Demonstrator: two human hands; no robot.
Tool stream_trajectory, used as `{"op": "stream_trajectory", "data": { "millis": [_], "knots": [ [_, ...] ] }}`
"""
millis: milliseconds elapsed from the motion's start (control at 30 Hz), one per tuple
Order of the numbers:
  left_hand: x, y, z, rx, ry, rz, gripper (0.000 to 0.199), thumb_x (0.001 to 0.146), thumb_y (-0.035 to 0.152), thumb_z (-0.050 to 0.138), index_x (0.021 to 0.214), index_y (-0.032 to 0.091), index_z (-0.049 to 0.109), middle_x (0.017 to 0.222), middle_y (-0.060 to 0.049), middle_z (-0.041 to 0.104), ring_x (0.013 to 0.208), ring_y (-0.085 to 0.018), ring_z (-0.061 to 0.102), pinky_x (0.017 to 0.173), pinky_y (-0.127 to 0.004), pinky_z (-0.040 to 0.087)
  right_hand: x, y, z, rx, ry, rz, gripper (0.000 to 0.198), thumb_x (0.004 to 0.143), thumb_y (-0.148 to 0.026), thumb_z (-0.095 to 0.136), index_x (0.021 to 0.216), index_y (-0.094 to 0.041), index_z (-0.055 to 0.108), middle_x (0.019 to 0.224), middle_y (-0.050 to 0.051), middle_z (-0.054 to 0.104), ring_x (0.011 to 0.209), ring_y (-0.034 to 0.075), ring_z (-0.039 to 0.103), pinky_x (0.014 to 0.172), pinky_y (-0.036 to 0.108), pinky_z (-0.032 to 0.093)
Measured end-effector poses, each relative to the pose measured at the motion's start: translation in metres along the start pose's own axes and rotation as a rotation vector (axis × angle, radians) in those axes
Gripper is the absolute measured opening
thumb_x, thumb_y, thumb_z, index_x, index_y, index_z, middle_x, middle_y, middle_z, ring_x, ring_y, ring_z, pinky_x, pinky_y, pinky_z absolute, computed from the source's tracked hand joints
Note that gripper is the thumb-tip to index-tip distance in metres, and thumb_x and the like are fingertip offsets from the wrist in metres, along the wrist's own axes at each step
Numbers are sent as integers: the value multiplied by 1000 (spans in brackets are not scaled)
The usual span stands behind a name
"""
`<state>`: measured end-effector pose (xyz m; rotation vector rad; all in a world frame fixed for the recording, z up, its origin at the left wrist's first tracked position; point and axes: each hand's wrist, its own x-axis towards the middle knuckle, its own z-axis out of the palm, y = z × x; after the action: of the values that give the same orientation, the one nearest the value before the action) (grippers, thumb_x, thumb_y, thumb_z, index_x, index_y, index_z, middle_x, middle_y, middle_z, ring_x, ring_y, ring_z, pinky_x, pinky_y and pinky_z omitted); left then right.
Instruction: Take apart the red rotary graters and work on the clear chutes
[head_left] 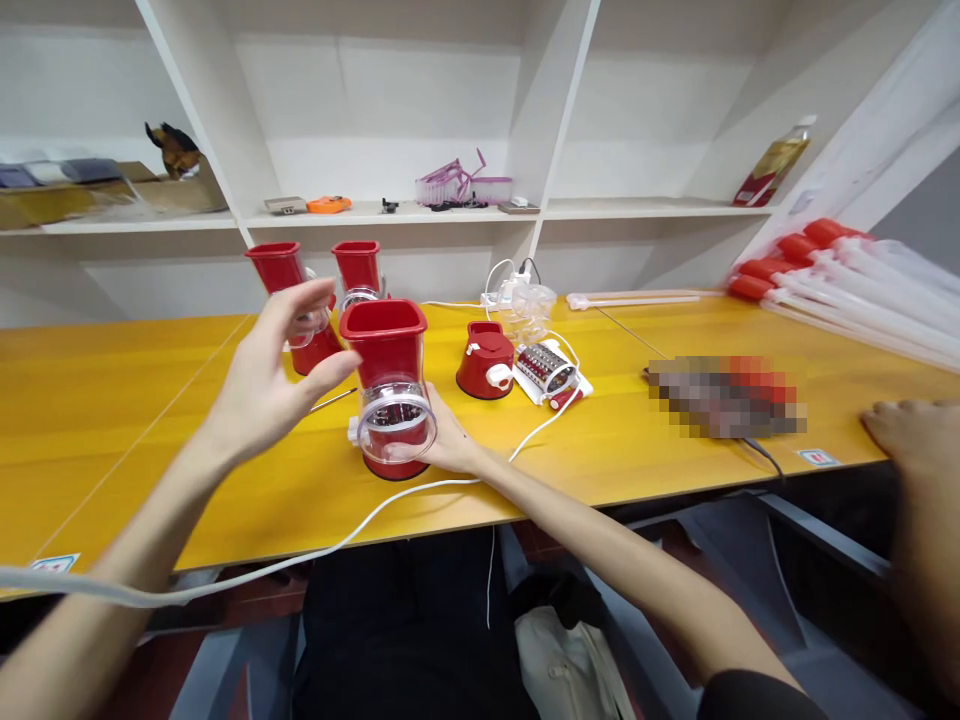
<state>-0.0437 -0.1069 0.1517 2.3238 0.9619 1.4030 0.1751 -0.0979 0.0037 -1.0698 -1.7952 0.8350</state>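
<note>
A red rotary drum grater [386, 345] with a clear round front stands upright on the yellow table before me. My right hand [448, 440] is wrapped around its base from the right side, fingers partly hidden behind it. Raised just left of the hopper, my left hand [274, 365] is open and holds nothing, thumb and fingers apart. Behind it stand another red grater [319, 348], partly covered by the hand, and a further one [356, 262]. To the right sits a red grater base [487, 362], with a metal grating drum [546, 368] beside it.
A white cable [420, 488] crosses the table front. Clear plastic parts [529, 308] lie near a power strip. Wrapped red-ended items [817, 250] are piled far right, near another person's hand [907, 425]. White shelves [390, 215] stand behind; a pixelated object [724, 395] lies right.
</note>
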Motion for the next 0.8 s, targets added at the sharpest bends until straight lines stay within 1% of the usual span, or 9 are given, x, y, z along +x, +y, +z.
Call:
{"op": "stream_trajectory", "data": {
  "millis": [100, 200, 367, 467, 533, 567, 633, 667, 800],
  "knots": [
    [40, 16, 1, 25, -288, -94, 82, 79, 61, 77, 144, 16, 56, 142, -13, 66, 130, -34, 64, 111, -57, 51, -1, -2, -1, 0, 8, 23, 117, 58, -78, 77, 151, -22, 34, 145, 8, 44, 134, 13, 53, 125, 40, 48],
    [59, 24, 10, 16, -305, -58, 69, 75, 54, 82, 132, 17, 67, 131, -10, 73, 123, -34, 69, 108, -56, 55, -3, -3, -4, 0, 11, 27, 115, 58, -75, 79, 150, -21, 35, 145, 9, 45, 133, 12, 54, 125, 39, 49],
    [53, 33, -1, -129, 20, 103, 57, 81, 43, 79, 128, 13, 69, 127, -7, 75, 121, -27, 71, 112, -46, 53, -3, -5, -9, 4, 24, 31, 121, 53, -76, 80, 149, -15, 37, 145, 12, 44, 135, 16, 52, 127, 44, 45],
    [20, 16, -25, -142, 357, 183, 65, 81, 48, 78, 132, 10, 66, 133, -9, 72, 124, -26, 68, 116, -46, 49, -3, -4, -8, 8, 36, 17, 123, 53, -77, 80, 149, -14, 37, 144, 13, 44, 134, 17, 51, 128, 44, 44],
    [-14, -7, -39, -65, 507, 110, 71, 78, 57, 80, 133, 14, 67, 134, -9, 72, 126, -28, 67, 118, -49, 48, -2, -3, -7, 14, 40, -3, 124, 53, -78, 79, 151, -13, 37, 144, 14, 45, 133, 15, 51, 128, 40, 45],
    [-32, -21, -43, -14, 486, -24, 71, 77, 58, 81, 132, 16, 67, 135, -10, 72, 127, -30, 67, 118, -50, 48, -2, -2, -7, 17, 41, -11, 125, 53, -78, 79, 151, -13, 37, 144, 14, 45, 132, 15, 52, 127, 39, 45],
    [-66, -48, -43, 48, 207, -370, 71, 73, 61, 83, 130, 21, 66, 134, -11, 72, 125, -33, 68, 114, -55, 51, -2, 0, -6, 19, 44, -19, 126, 52, -79, 79, 152, -14, 37, 144, 14, 45, 133, 15, 52, 126, 39, 46],
    [-80, -60, -39, 80, 81, -475, 72, 72, 65, 81, 129, 24, 65, 134, -10, 73, 121, -33, 70, 111, -58, 53, -2, 0, -6, 19, 45, -20, 126, 52, -79, 79, 152, -14, 36, 144, 14, 44, 134, 15, 51, 126, 39, 46],
    [-104, -92, -17, 103, -91, -541, 77, 67, 68, 82, 125, 20, 67, 130, -15, 73, 118, -37, 70, 111, -61, 51, -2, 2, -7, 11, 36, -24, 124, 54, -78, 79, 152, -15, 34, 146, 13, 44, 137, 15, 50, 128, 42, 45]
  ]
}}
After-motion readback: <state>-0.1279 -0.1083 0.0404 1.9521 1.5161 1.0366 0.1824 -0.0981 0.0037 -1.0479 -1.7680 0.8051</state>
